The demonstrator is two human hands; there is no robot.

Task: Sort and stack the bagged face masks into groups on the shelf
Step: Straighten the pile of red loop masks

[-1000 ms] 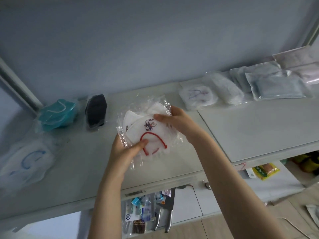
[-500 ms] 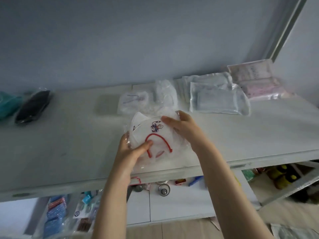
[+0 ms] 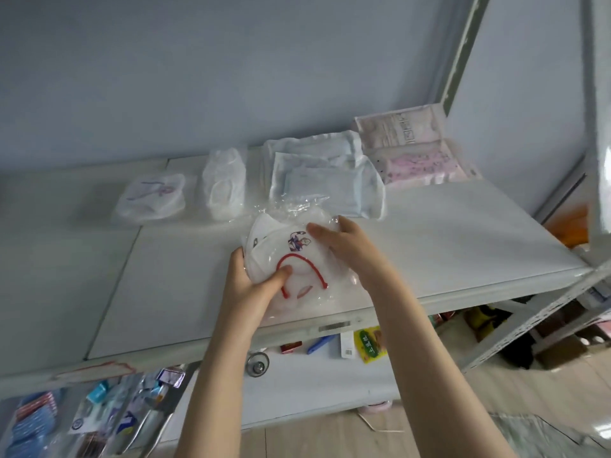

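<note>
Both hands hold a clear bag of white masks with red ear loops and a small cartoon print (image 3: 299,259) low over the white shelf (image 3: 446,246), near its front edge. My left hand (image 3: 254,282) grips the bag's lower left side, thumb on top. My right hand (image 3: 344,246) grips its upper right side. Behind it, along the wall, lie a bagged white mask with purple loops (image 3: 152,196), a bag of plain white masks (image 3: 224,183), stacked bags of pale blue masks (image 3: 327,180) and bags of pink masks (image 3: 416,150).
A grey shelf upright (image 3: 463,51) rises at the back right, and another metal post (image 3: 598,110) stands at the right edge. Below the shelf a lower level (image 3: 317,378) holds small packets, a blue pen and bagged items at the left. Wooden floor shows underneath.
The view and both hands have shifted right along the shelf with the red-loop bag. The teal and black masks at the left have left the frame. The bag now sits lower, close to the blue masks.
</note>
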